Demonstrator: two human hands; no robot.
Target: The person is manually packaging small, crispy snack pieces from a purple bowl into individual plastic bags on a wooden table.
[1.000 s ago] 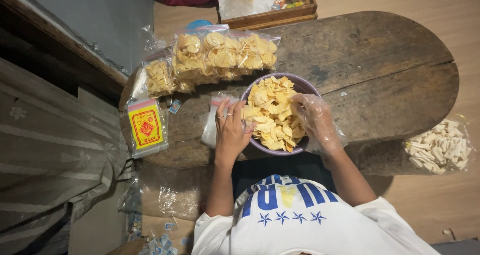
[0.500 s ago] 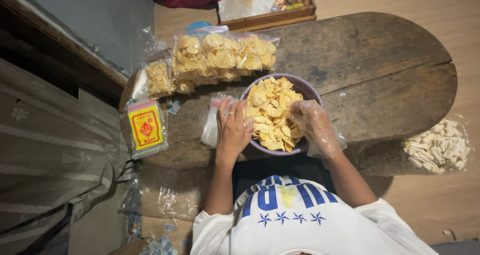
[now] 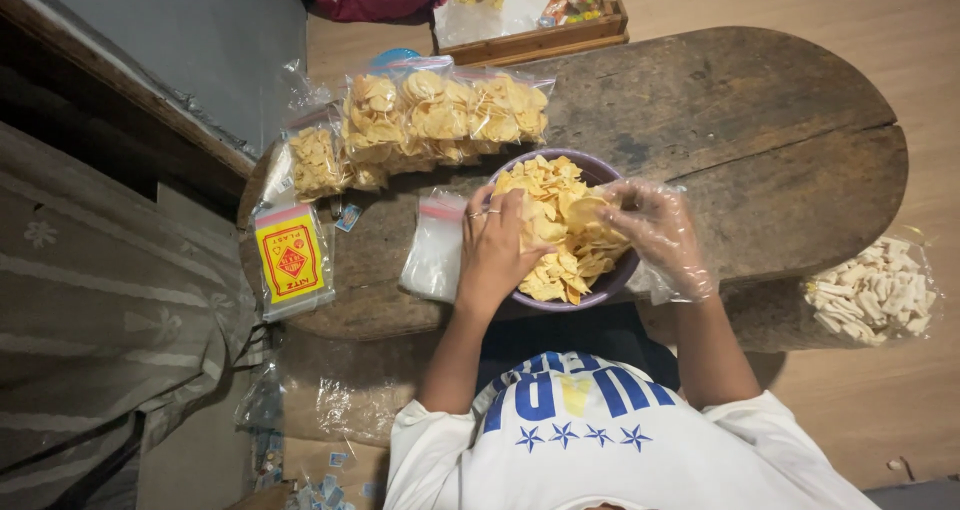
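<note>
Your bare left hand [image 3: 492,250] lies spread over the purple bowl's [image 3: 610,282] yellow chips [image 3: 560,232], steadying them on the dark wooden table [image 3: 760,140]; your plastic-gloved right hand [image 3: 655,232] pinches some chips.

The round purple bowl [image 3: 606,282] is full of pale yellow chips [image 3: 556,232]; the right hand [image 3: 660,232] wears a see-through plastic glove; the flat bag packet [image 3: 291,258] is yellow with a red diamond; the old wooden table [image 3: 760,160] is dark brown; the white shirt [image 3: 600,450] has blue stars.
</note>
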